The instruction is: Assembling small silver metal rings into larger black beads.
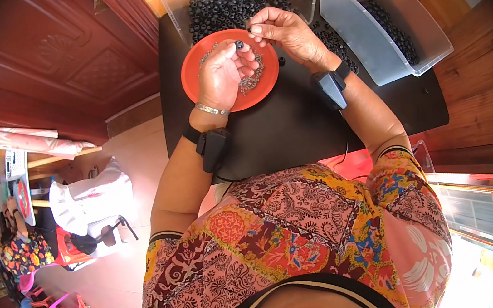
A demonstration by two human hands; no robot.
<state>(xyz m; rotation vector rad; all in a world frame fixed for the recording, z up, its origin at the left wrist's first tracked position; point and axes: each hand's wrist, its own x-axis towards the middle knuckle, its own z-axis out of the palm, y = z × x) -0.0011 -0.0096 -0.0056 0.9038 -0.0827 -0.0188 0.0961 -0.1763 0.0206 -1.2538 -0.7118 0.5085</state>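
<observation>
Above the orange-red plate, my left hand is closed on a small black ring-like part, held at its thumb and fingertips. My right hand is close by at the plate's far right, thumb and fingers pinched together. Whatever sits in that pinch is too small to make out. Small grey metal pieces lie scattered in the plate, partly hidden by my left hand. Beyond the plate is a heap of similar black parts.
The black table carries a translucent plastic bin at right with more black parts in it. Loose black parts lie beside it. A clear container wall stands round the heap. Another person sits far left, near a white sack.
</observation>
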